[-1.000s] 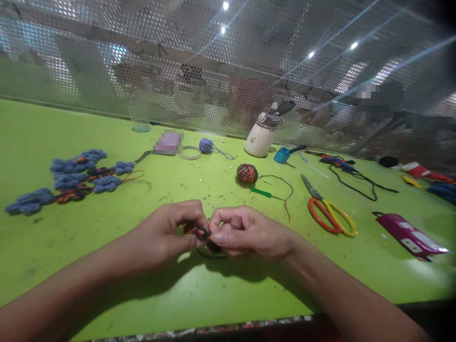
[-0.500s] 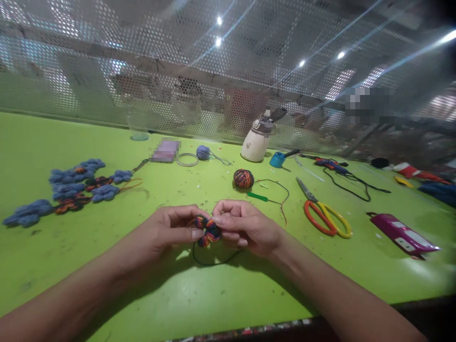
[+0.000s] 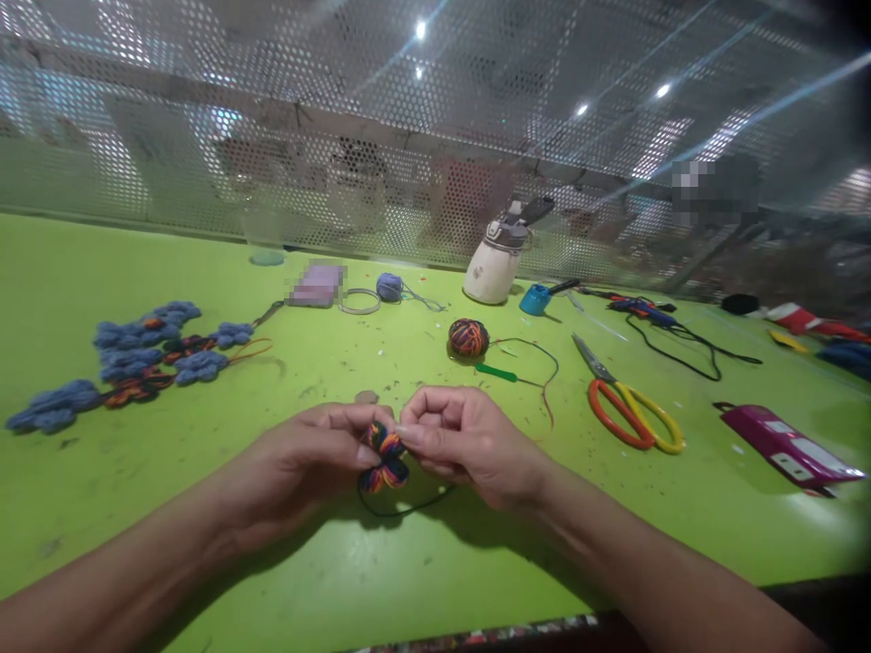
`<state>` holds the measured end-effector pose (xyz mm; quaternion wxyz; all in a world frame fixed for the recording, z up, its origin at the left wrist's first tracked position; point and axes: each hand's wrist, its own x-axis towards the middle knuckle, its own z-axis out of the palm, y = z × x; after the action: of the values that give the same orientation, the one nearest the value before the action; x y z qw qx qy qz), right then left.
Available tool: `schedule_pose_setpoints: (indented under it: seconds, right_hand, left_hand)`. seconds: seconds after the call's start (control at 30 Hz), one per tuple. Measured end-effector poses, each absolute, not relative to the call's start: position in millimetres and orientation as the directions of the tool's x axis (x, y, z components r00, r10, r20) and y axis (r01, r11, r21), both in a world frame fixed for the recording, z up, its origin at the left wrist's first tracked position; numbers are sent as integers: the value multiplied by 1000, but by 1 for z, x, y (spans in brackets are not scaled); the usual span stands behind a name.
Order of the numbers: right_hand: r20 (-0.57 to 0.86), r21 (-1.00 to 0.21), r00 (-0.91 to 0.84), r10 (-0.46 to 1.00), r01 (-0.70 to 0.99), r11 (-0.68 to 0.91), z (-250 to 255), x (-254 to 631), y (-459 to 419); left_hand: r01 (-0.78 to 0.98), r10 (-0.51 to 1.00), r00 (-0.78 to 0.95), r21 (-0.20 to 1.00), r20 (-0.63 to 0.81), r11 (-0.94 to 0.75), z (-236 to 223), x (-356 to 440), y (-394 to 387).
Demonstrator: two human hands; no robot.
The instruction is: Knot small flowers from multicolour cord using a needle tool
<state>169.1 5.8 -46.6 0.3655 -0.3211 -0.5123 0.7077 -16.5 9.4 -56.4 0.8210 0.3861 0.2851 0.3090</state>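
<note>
Between the thumb and fingers of my left hand [image 3: 319,453] is a small crochet flower [image 3: 389,473] in dark multicolour yarn with orange, yellow and pink patches. My right hand [image 3: 469,444] pinches at the flower's upper right edge, its thumb and forefinger pressed together. A dark yarn strand [image 3: 401,514] loops below the flower towards the underside of my right hand. Beyond the hands lie a multicolour yarn ball [image 3: 468,337] and a green-handled crochet hook [image 3: 496,372]. Scissors [image 3: 622,399] with orange and yellow handles rest to the right.
Several blue and multicolour crochet flowers [image 3: 129,363] lie left on the green table [image 3: 306,589]. Farther back are a purple pad [image 3: 317,286], a blue yarn ball [image 3: 389,287], a white bottle [image 3: 491,268] and a blue pot [image 3: 535,299]. A magenta case [image 3: 782,444] lies right.
The crochet flower has shifted slightly left and down and turned between my fingers. My right hand has followed a little leftwards. A small tan disc now shows behind my left hand.
</note>
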Motion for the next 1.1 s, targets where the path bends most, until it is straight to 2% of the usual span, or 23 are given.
schedule_pose_setpoints:
  seconds: [0.2,0.43,0.67,0.8,1.0,1.1]
  right_hand:
    - [-116,-961,-437,892,-177,-212,-51,171,15]
    - [-101,-962,-427,899,-188,-197,-60,174,23]
    - [-116,-982,-276,954,-111,-152,-61,169,23]
    - [-142,-981,-322,936,-79,-175,-65,162,19]
    - [-80,-991,-303,950,-75,-107,-66,160,16]
    - [-80,-996,-299,951,-17,-89,-65,161,18]
  left_hand:
    - [-299,765,597,818,-243,492,-55,-13,14]
    - [-349,870,429,844,-241,406,-57,-9,18]
    - [-262,918,355,923,-179,282,-58,-11,21]
    - [-256,919,375,939,-124,231,-59,-10,23]
    - [-183,947,309,972,-87,150,-62,-13,24]
    - [-189,940,328,969,-89,157,-60,-13,23]
